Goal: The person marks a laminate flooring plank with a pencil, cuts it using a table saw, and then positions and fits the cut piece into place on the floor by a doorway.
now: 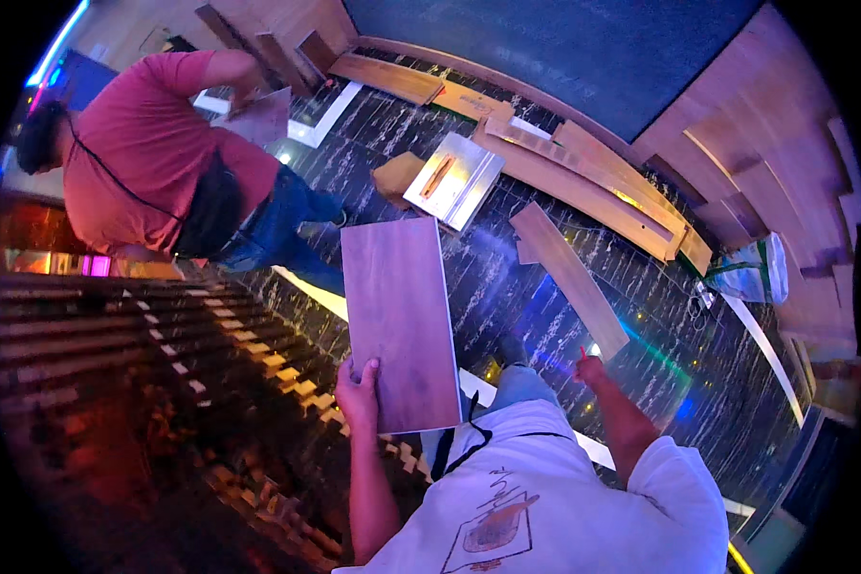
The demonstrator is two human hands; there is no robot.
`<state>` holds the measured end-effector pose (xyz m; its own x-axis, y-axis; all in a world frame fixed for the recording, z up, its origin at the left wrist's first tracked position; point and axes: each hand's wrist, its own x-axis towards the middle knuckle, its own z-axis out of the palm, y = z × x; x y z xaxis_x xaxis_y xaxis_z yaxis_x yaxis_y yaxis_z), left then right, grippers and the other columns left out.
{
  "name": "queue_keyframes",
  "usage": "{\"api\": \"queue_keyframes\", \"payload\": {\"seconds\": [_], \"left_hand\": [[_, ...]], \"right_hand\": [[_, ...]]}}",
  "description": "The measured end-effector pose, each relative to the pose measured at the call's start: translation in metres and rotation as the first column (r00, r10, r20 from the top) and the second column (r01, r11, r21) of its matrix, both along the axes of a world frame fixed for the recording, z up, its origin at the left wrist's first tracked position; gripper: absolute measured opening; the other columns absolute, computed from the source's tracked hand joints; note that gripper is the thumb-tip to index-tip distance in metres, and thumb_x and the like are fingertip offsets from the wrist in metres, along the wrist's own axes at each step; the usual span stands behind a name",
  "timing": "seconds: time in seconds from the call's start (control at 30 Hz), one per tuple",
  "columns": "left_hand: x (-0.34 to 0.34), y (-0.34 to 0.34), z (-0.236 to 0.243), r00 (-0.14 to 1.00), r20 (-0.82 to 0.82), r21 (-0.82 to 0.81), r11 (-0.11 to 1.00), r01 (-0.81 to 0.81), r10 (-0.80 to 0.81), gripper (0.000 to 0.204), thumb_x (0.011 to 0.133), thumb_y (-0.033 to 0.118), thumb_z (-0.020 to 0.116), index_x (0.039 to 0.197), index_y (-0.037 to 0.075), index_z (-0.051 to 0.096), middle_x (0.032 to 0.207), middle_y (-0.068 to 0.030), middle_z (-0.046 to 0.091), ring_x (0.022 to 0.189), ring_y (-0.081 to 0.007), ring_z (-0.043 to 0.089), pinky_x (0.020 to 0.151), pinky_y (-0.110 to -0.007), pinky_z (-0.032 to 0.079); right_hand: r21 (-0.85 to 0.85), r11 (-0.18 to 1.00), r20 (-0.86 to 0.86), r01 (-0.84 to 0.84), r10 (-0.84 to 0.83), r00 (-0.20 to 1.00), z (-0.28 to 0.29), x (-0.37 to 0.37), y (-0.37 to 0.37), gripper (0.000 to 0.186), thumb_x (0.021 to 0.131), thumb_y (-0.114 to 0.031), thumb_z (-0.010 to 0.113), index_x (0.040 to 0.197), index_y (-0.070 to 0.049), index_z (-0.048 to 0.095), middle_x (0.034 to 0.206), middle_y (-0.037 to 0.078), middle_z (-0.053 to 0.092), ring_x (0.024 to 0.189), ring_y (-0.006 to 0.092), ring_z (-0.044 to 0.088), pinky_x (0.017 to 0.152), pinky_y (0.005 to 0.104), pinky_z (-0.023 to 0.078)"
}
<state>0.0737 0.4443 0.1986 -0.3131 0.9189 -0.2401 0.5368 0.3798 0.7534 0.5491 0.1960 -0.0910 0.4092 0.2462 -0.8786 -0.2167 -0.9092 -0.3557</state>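
My left hand (pixel 358 394) grips the left edge of a short wood-grain floor plank (pixel 399 316), thumb on its face, fingers behind. The plank is held upright in front of my body. My right hand (pixel 589 367) is lowered at my right side, fingers mostly curled. A thin reddish tip sticks up from it; I cannot make out whether that is a finger or a small thing. Just beyond this hand, a longer plank (pixel 574 277) lies on the dark floor. A metal-topped table saw (pixel 454 180) with an orange insert stands past the held plank.
At the left a co-worker in a red shirt (pixel 163 153) bends over, holding a board piece (pixel 258 120). Long planks (pixel 584 182) lie stacked along the far wall. A plastic bag (pixel 751 270) sits at right. Steps with lit edges (pixel 258 344) lie at lower left.
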Motion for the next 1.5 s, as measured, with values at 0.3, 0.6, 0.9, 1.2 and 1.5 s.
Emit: {"api": "queue_keyframes", "payload": {"seconds": [0.3, 0.6, 0.9, 1.2, 1.5], "left_hand": [[-0.012, 0.133, 0.009, 0.968, -0.035, -0.045, 0.968, 0.248, -0.250, 0.026, 0.088, 0.017, 0.076, 0.087, -0.004, 0.061, 0.073, -0.0021, 0.060, 0.068, -0.0098, 0.049, 0.063, -0.031, 0.045], [-0.011, 0.275, -0.086, 0.940, 0.234, -0.312, 0.897, 0.313, -0.247, 0.023, 0.088, 0.018, 0.078, 0.089, -0.002, 0.068, 0.080, 0.0002, 0.064, 0.071, -0.0093, 0.054, 0.065, -0.030, 0.045], [0.033, 0.470, -0.130, 0.826, 0.456, -0.443, 0.721, 0.533, -0.331, 0.021, 0.092, 0.008, 0.069, 0.112, 0.003, 0.066, 0.095, -0.0036, 0.069, 0.080, -0.0130, 0.062, 0.070, -0.028, 0.050], [0.101, 0.620, -0.442, 0.824, 0.098, -0.028, 0.827, 0.562, -0.557, 0.025, 0.095, 0.017, 0.068, 0.106, -0.005, 0.071, 0.086, -0.0073, 0.070, 0.076, -0.0163, 0.058, 0.072, -0.033, 0.048], [0.301, 0.747, -0.661, 0.633, 0.230, 0.098, 0.665, 0.741, -0.739, 0.041, 0.083, 0.029, 0.081, 0.105, -0.005, 0.071, 0.093, -0.0090, 0.073, 0.082, -0.0151, 0.065, 0.078, -0.034, 0.052]], "right_hand": [[0.103, 0.976, 0.262, -0.190, 0.158, 0.952, 0.028, -0.133, 0.085, 0.050, 0.101, -0.044, 0.047, 0.089, -0.002, 0.069, 0.081, 0.024, 0.070, 0.079, 0.0408, 0.072, 0.071, 0.0511, 0.056], [0.185, 0.973, 0.012, 0.138, -0.143, 0.990, 0.066, -0.179, 0.174, 0.060, 0.102, -0.055, 0.047, 0.133, -0.004, 0.052, 0.079, 0.015, 0.072, 0.062, 0.0242, 0.072, 0.047, 0.0348, 0.057], [0.287, 0.929, -0.115, 0.232, -0.207, 0.972, -0.058, -0.127, 0.337, 0.027, 0.097, -0.022, 0.053, 0.116, -0.005, 0.062, 0.078, 0.010, 0.069, 0.063, 0.0179, 0.068, 0.055, 0.0339, 0.053], [0.261, 0.925, 0.541, -0.276, 0.097, 0.836, -0.208, -0.022, 0.566, 0.033, 0.094, -0.028, 0.060, 0.121, -0.009, 0.063, 0.103, 0.021, 0.070, 0.096, 0.0403, 0.068, 0.082, 0.0499, 0.054], [0.243, 0.942, 0.772, 0.232, -0.333, 0.542, -0.419, -0.053, 0.627, 0.031, 0.104, -0.025, 0.048, 0.121, -0.001, 0.057, 0.104, 0.026, 0.065, 0.096, 0.0456, 0.064, 0.081, 0.0511, 0.050]]}}
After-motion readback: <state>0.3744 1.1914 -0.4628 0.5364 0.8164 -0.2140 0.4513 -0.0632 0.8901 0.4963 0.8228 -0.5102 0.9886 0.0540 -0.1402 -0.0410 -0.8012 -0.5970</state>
